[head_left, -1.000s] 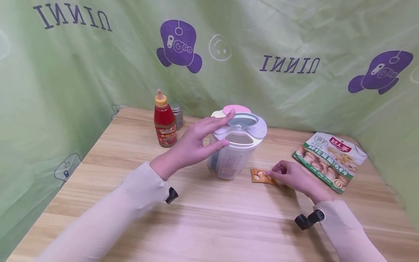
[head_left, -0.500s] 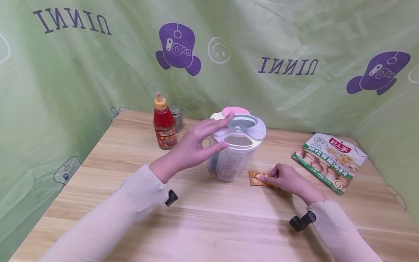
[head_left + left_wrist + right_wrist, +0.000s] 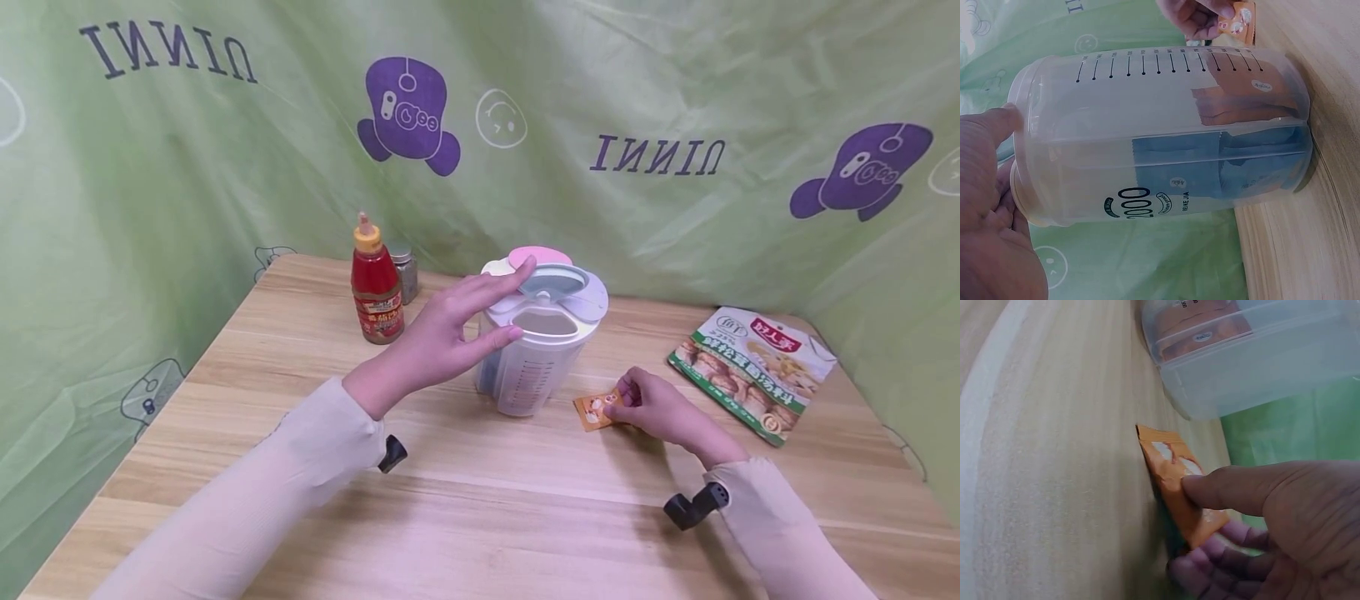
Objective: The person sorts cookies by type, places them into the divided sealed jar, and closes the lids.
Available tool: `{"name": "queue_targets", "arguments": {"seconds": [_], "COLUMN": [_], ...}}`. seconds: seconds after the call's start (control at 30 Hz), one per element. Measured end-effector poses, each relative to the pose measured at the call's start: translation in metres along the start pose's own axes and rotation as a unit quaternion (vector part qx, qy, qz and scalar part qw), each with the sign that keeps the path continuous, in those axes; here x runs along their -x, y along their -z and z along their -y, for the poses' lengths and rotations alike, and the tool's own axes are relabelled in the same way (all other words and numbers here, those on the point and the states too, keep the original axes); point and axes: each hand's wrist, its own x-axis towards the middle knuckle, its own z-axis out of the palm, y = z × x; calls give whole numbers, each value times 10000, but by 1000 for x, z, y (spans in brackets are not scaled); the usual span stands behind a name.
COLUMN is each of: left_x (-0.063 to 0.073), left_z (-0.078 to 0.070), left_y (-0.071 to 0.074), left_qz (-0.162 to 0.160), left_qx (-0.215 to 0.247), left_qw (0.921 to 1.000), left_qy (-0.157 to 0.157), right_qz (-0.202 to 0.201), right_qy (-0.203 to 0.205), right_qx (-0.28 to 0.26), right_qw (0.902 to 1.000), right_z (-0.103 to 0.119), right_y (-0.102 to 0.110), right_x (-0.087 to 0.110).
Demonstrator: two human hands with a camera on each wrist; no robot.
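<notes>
My left hand [image 3: 438, 337] spreads its thumb and fingers across the top of a clear, divided storage canister [image 3: 528, 375], holding it at the lid. The thumb lies at the near rim beside an uncovered opening; a grey-blue flap [image 3: 553, 283] stands raised behind that. Inside, the left wrist view shows orange packets [image 3: 1247, 90] in one compartment and blue packets [image 3: 1179, 165] in another. To the right of the canister, my right hand [image 3: 660, 408] pinches a small orange sachet [image 3: 1175, 481], its thumb on the printed face and fingers behind. The sachet is tilted, close over the tabletop.
A red sauce bottle [image 3: 377, 292] with a yellow cap stands at the left back, a small grey-lidded jar [image 3: 405, 275] behind it. A green-and-white mushroom-picture pouch [image 3: 753, 371] lies at the right. A green printed curtain [image 3: 300, 150] surrounds the wooden table [image 3: 450, 525].
The right hand has moved slightly left and gone from touching the flat sachet to pinching it. The sachet has turned and tilted. The left hand stays at the canister lid.
</notes>
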Motion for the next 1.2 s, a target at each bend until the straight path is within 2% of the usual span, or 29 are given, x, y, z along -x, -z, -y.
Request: {"name": "queue_targets", "arguments": {"seconds": [0.2,0.4,0.67,0.77,0.93,1.13,1.2], "left_x": [0,1,1,0,1,2,1], "left_z": [0,-1,-2,-2,-3,-2,-2], "left_y": [0,1,1,1,1,1,1], "left_qz": [-34,-18,-2,5,16,15,22], "left_qx": [34,44,5,-13,-16,-25,-22], "left_qw": [9999,10000,10000,10000,10000,10000,10000], "left_qy": [-91,-36,16,28,62,61,46], "right_qz": [-558,-948,-1287,-1457,-1586,-1781,-1814], "right_qy": [392,879,885,872,748,622,644], "right_qx": [-5,123,29,-249,-1137,-2053,-2465], "right_qw": [9977,9915,9877,9852,9779,9603,9498], "right_z": [-2,-3,-8,-8,0,19,26], "right_y": [-3,-3,0,2,10,23,29], "right_x": [-1,-2,-1,0,1,6,9]}}
